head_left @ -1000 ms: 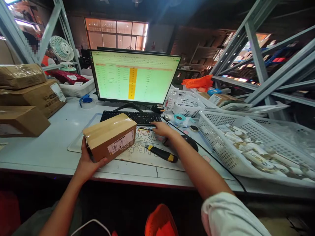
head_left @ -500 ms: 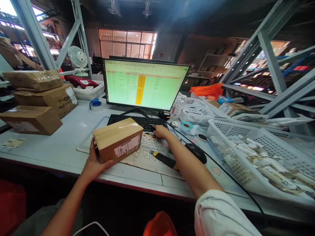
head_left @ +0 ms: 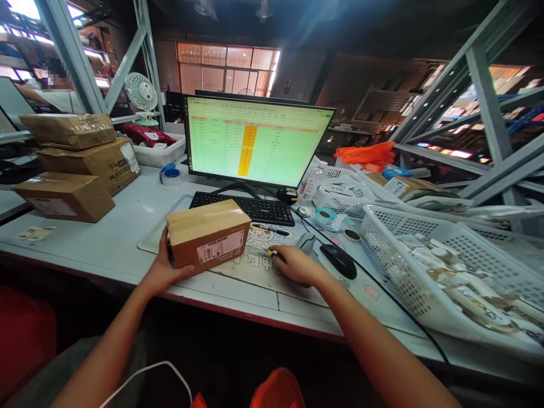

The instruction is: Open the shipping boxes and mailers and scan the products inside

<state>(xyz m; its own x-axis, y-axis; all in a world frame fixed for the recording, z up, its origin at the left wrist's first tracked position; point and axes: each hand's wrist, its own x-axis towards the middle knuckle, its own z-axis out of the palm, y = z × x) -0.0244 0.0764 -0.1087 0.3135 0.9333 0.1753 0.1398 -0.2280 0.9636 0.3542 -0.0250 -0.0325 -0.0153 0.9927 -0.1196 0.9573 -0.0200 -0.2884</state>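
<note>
Nothing legible (parcel label [head_left: 221,247] blurred).

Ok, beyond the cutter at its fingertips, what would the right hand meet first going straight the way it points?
Likely the right end of the cardboard box, since the right hand points leftward past the cutter; depth is unclear.

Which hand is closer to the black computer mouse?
Right. The right hand is just left of the computer mouse; the left hand is much farther left, holding the cardboard box.
</note>
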